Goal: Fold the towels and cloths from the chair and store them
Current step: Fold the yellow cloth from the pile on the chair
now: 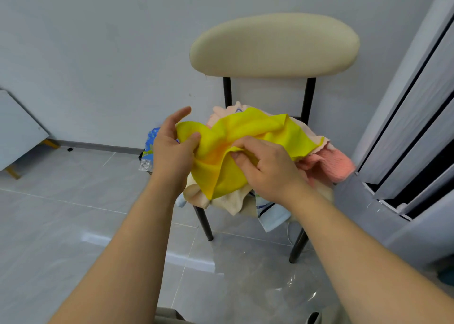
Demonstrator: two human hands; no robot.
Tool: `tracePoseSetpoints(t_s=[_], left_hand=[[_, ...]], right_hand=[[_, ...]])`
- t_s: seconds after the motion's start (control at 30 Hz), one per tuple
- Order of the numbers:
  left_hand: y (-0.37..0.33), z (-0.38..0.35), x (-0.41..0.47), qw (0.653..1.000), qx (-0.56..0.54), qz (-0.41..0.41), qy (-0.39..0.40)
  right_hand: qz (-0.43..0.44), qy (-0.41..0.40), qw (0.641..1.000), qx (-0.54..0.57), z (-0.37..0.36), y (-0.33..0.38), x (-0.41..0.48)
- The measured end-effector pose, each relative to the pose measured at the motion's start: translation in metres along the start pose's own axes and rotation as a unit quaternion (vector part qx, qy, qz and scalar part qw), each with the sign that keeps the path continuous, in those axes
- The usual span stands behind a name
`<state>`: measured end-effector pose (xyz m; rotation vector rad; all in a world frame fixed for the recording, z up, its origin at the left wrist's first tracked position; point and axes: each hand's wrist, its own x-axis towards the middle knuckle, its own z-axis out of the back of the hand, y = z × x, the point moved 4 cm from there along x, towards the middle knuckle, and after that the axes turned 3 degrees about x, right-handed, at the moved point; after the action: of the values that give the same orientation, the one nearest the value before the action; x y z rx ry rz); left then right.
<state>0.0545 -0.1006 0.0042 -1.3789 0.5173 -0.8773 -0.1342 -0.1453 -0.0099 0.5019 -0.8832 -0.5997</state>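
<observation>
Hands nearest: left hand (172,149) pinches an edge of the bright yellow thin cloth (248,129), and right hand (267,166) has its fingers (247,143) clamped on a fold. It lies atop the heap on the cream-backed, black-legged chair (275,46). I'd find two corners and lift it clear before folding.

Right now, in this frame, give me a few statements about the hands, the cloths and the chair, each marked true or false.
1. The left hand and the right hand both grip the yellow cloth. True.
2. The yellow cloth is folded flat. False: it is crumpled between the two hands.
3. Other cloths, a pink towel among them, are heaped on the chair. True.
4. The chair's backrest is black. False: the backrest is cream; only the posts and legs are black.
</observation>
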Motion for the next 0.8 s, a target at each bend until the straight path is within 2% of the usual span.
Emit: tracePoseSetpoints(t_s=[0.1, 0.2, 0.3, 0.47, 0.8], left_hand=[[0.001, -0.004, -0.003, 0.999, 0.003, -0.009, 0.035], [0.001, -0.009, -0.007, 0.998, 0.015, 0.014, 0.055], [0.003, -0.011, -0.007, 0.997, 0.027, 0.042, 0.062], [0.003, -0.015, -0.012, 0.994, -0.009, 0.06, 0.089], [0.006, -0.019, -0.015, 0.995, 0.066, 0.02, 0.077]], right_hand=[[-0.013, 0.021, 1.0, 0.017, -0.006, 0.003, 0.0], [-0.065, 0.038, 0.991, 0.107, -0.008, 0.005, 0.001], [-0.086, 0.05, 0.986, 0.136, -0.01, 0.006, 0.002], [-0.147, 0.027, 0.972, 0.183, -0.012, -0.002, 0.001], [-0.15, 0.018, 0.975, 0.163, -0.011, -0.01, 0.003]])
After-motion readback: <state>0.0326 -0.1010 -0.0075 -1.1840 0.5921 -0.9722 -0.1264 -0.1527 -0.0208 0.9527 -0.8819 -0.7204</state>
